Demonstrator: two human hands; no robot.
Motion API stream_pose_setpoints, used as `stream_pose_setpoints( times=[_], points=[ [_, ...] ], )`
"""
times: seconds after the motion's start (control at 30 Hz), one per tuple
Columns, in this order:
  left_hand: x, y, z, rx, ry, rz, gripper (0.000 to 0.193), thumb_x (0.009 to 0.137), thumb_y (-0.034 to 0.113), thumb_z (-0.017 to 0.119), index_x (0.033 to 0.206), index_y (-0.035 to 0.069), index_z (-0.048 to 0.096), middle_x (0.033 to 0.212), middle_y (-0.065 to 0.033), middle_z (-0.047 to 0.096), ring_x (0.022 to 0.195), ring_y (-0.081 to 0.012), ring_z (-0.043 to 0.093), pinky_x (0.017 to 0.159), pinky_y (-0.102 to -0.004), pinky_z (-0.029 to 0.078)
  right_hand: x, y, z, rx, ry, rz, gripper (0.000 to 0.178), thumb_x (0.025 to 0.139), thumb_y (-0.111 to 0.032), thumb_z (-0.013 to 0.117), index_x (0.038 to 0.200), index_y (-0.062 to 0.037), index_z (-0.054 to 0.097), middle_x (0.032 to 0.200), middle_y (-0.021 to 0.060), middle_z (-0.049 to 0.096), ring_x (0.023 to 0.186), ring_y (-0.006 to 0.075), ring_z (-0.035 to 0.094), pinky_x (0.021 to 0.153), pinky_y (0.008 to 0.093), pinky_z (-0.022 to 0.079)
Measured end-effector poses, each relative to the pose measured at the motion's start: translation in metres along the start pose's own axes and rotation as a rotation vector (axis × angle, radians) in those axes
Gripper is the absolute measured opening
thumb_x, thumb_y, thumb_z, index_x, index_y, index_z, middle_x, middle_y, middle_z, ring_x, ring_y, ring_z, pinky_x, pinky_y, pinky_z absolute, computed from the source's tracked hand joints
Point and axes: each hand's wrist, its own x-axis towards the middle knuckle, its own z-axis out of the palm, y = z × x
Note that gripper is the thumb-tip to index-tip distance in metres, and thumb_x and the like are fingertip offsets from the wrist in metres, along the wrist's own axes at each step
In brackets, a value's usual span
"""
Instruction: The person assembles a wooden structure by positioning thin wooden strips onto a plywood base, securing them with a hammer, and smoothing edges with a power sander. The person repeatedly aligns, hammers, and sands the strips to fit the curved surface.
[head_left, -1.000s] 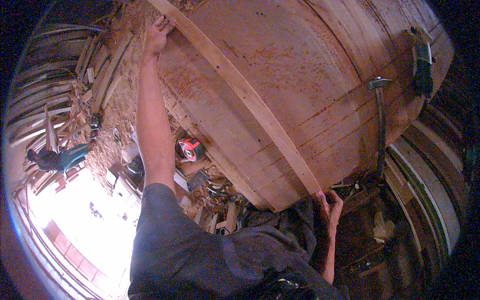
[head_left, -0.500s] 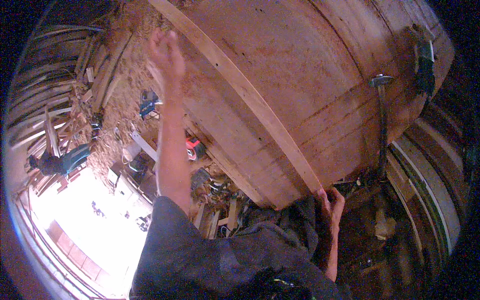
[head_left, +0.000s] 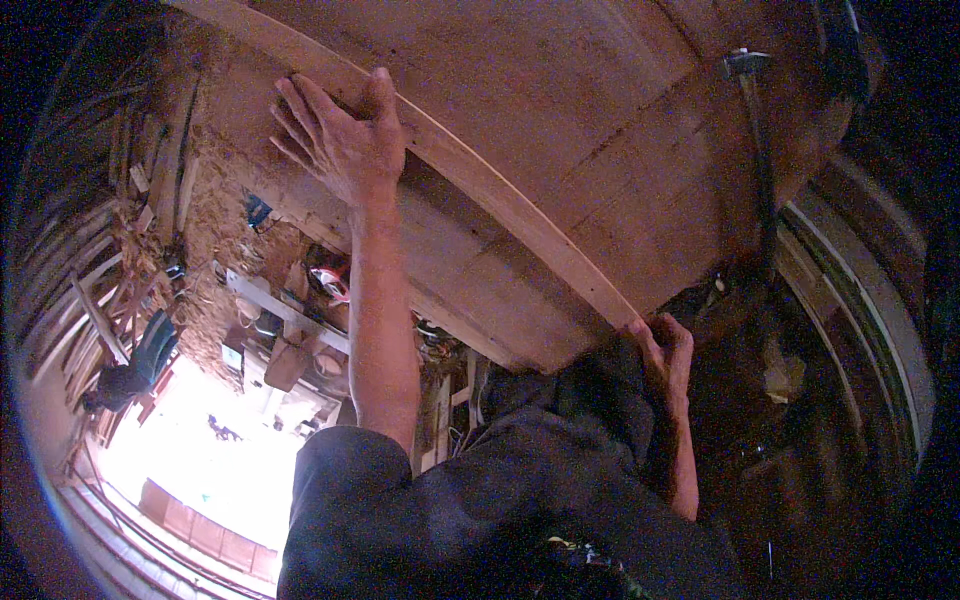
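A long, thin wooden strip (head_left: pixel 500 205) curves across a broad brown wooden panel (head_left: pixel 560 110), from the upper left down toward my right side. My left hand (head_left: pixel 350 150) rests along its lower edge on the far left part, fingers spread and the thumb reaching onto the strip. At the strip's near right end, my right hand (head_left: pixel 672 355) has thumb and fingers closed on the tip. A hammer (head_left: pixel 752 120) with a dark handle lies on the panel to the right of the strip.
Wood shavings (head_left: pixel 215 290) and stacked boards (head_left: pixel 100 290) fill the left side, with a blue-green and black tool (head_left: pixel 150 350) among them. A red and white object (head_left: pixel 330 283) shows beside my left forearm. Bright light comes from the lower left.
My left hand, blurred and beside the strip before, now lies against it with fingers spread. My right hand stays at the strip's end. The whole view has shifted.
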Motion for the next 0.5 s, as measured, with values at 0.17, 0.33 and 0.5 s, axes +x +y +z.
stream_pose_setpoints(
  times=[0.17, 0.33, 0.5],
  points=[
    [0.001, -0.004, 0.008, -0.016, 0.013, 0.012, 0.106, 0.089, 0.075, 0.055, 0.156, -0.005, 0.036, 0.165, -0.0236, 0.031, 0.155, -0.0412, 0.022, 0.126, -0.058, 0.009, -0.005, -0.011, 0.003, -0.018, 0.007, 0.074, 0.027, 0.094, -0.022, 0.075, 0.093, 0.0048, 0.071, 0.081, 0.0096, 0.072, 0.077, 0.0153, 0.064, 0.07, 0.0307, 0.051],
    [0.003, -0.01, 0.01, -0.078, 0.023, 0.004, 0.104, 0.089, 0.074, 0.057, 0.155, -0.004, 0.039, 0.165, -0.022, 0.032, 0.155, -0.0387, 0.024, 0.126, -0.0582, 0.01, -0.005, -0.011, 0.005, 0.016, 0.022, 0.071, 0.031, 0.093, -0.026, 0.077, 0.092, 0.004, 0.071, 0.08, 0.0082, 0.071, 0.077, 0.0141, 0.064, 0.071, 0.0304, 0.051],
    [0.003, -0.011, 0.011, -0.105, 0.022, -0.009, 0.104, 0.088, 0.073, 0.059, 0.154, -0.004, 0.04, 0.166, -0.0206, 0.031, 0.156, -0.0377, 0.024, 0.126, -0.0577, 0.01, -0.003, -0.003, 0.005, 0.004, 0.028, 0.051, 0.036, 0.092, -0.032, 0.079, 0.093, 0.0031, 0.072, 0.081, 0.0059, 0.071, 0.077, 0.0122, 0.062, 0.071, 0.0299, 0.05]
  ],
)
